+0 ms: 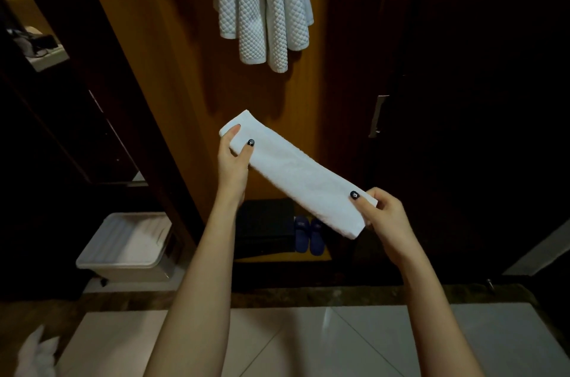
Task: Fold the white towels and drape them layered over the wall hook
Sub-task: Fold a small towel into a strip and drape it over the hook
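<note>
Two or more quilted towels point(262, 6) hang against the wooden panel point(172, 68), their tops cut off by the upper edge, so the exact count cannot be fixed. One white towel point(297, 174), folded into a long narrow strip, is held slanting in mid-air below them. Two hands hold it: the left hand point(233, 157) pinches its upper end and the right hand point(381, 215) its lower end, thumbs on top.

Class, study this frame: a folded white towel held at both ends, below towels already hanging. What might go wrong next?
1. The left hand and right hand pinch only the ends of the folded white towel; its unsupported middle may sag and the fold open when lifted.
2. The hanging towels lie bunched at uneven lengths; draping another over them might tug one loose.
</note>
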